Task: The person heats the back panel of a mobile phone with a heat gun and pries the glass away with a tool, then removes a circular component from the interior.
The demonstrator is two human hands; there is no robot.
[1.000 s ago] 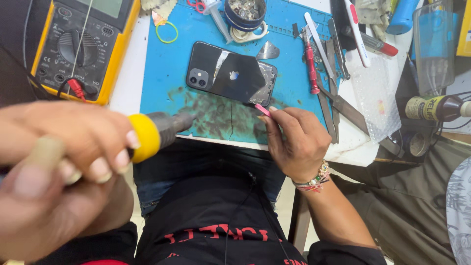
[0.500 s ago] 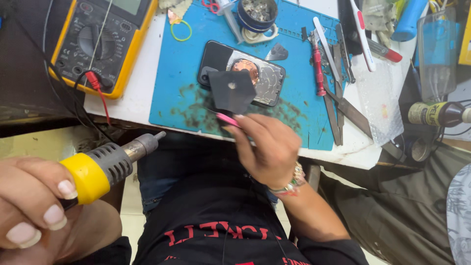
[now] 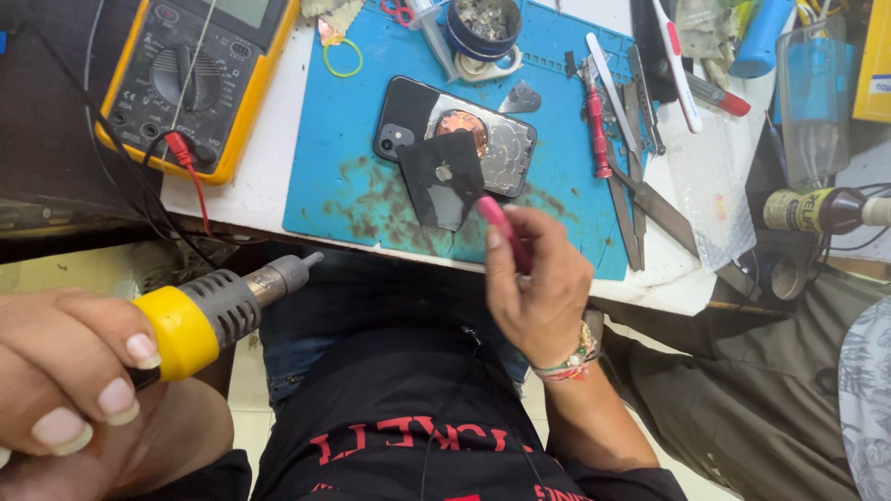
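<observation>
A black phone [image 3: 408,116] lies face down on a blue work mat [image 3: 343,176], its inner coil and metal plates exposed. A piece of its black back glass [image 3: 444,181] is lifted up and tilted on the tip of a pink pry tool [image 3: 506,232]. My right hand [image 3: 538,288] grips that pink tool just below the phone, near the mat's front edge. My left hand [image 3: 65,380] holds a hot-air gun with a yellow collar and grey nozzle [image 3: 218,311] low at the left, off the table and pointing right.
A yellow multimeter [image 3: 195,74] with red and black leads sits at the back left. A red screwdriver [image 3: 597,130], tweezers and metal blades [image 3: 640,195] lie right of the phone. A round tin of parts [image 3: 481,23] stands behind it. Bottles [image 3: 817,209] crowd the right edge.
The phone's back glass has come away and been lifted on the pink tool. My left hand with the hot-air gun has dropped back from the phone to the lower left.
</observation>
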